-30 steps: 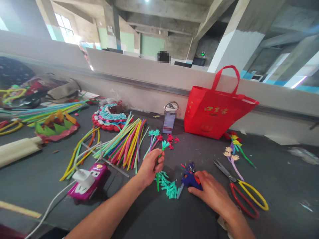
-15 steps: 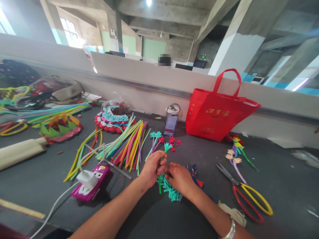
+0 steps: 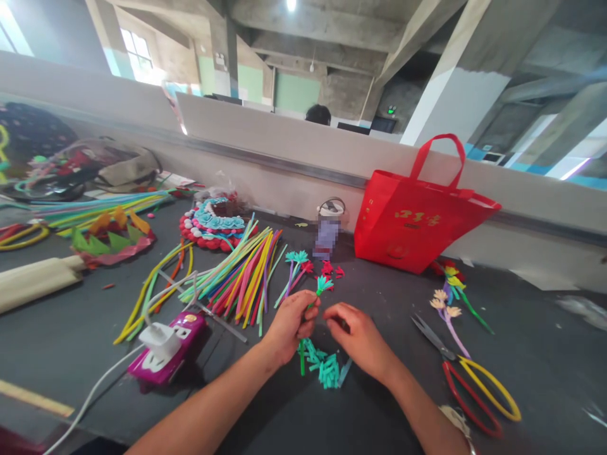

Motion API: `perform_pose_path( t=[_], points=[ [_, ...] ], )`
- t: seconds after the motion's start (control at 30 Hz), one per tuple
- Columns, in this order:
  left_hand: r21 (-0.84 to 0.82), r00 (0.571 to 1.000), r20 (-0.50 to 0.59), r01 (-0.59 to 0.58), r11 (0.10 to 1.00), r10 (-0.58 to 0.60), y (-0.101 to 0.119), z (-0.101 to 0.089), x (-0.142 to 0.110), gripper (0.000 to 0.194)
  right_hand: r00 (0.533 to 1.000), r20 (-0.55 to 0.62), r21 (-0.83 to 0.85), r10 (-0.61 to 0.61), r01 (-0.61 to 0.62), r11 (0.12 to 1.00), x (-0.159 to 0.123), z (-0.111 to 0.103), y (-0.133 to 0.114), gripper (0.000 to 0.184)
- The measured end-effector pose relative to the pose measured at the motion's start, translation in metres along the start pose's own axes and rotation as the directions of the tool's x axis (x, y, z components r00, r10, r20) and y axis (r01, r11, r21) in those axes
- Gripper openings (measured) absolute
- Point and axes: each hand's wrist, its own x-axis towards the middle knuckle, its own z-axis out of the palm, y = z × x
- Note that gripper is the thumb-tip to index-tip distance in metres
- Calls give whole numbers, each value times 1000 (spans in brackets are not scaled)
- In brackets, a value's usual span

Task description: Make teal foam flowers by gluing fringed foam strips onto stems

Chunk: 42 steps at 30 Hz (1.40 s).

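Observation:
My left hand (image 3: 296, 319) pinches the green stem of a chenille-stem flower (image 3: 324, 284) with turquoise petals, held upright above the table. The stem's lower end sticks out below my fist. Just to the right, my right hand (image 3: 358, 338) is apart from the flower, its fingers curled and drawn together; whatever may be between the fingertips is hidden. Beneath both hands lies a pile of short turquoise chenille pieces (image 3: 327, 370). Beyond them are finished turquoise flowers (image 3: 296, 256) and small red chenille pieces (image 3: 327, 268).
Scissors (image 3: 443, 344) with red and yellow handles lie at right, near pale flowers (image 3: 446, 303). A red bag (image 3: 403, 221) stands behind. Left are a bundle of colored chenille stems (image 3: 246, 272), a purple power strip (image 3: 168, 347) with a white cable, and a paper roll (image 3: 38, 284).
My right hand has drawn away from the flower to the right, uncovering more of the turquoise pieces. My left hand keeps its hold on the stem. The view has shifted slightly.

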Motion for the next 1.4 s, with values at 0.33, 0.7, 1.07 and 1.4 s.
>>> perform_pose_path(
  t=[0.33,0.7,1.07,1.4],
  points=[
    [48,1000,-20,11,999,-10,-2,0,-1,21,945,-328,156,-2,56,986,-4,-14,-4,14],
    [118,999,-28,38,992,-35,-1,8,-5,20,894,-425,-34,-140,139,990,-3,-15,-5,11],
    [155,998,-23,57,986,-54,0,11,-7,29,894,-420,-104,-155,122,987,-2,-12,-3,12],
    [150,999,-28,47,988,-43,0,10,-7,33,885,-435,-149,-164,109,983,-2,-9,-2,13]
  ],
)
